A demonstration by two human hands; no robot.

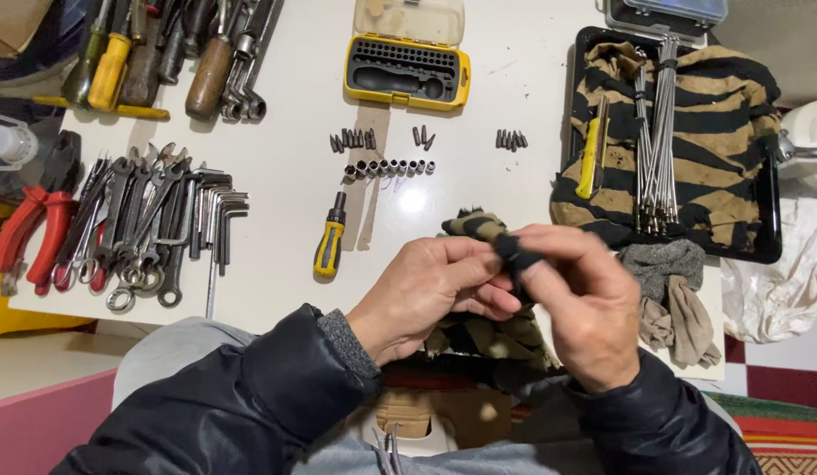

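My left hand (pixel 430 295) and my right hand (pixel 584 303) meet over the near edge of a white table (pixel 294 176). Both pinch a striped tan-and-black rag (pixel 479 227), which bunches between the fingertips and hangs down below the hands. Whatever small item may be wrapped in the cloth is hidden. A yellow-and-black bit driver (pixel 329 237) lies on the table just left of my left hand. Above it sit a row of small sockets (pixel 388 167) and loose screwdriver bits (pixel 354 139).
A yellow bit case (pixel 407 70) lies open at the top. Wrenches and hex keys (pixel 153 224) and red pliers (pixel 30 230) fill the left. A black tray (pixel 769 220) at right holds striped cloth, metal rods (pixel 656 132) and a yellow knife (pixel 590 158). Grey rags (pixel 668 295) lie beside my right hand.
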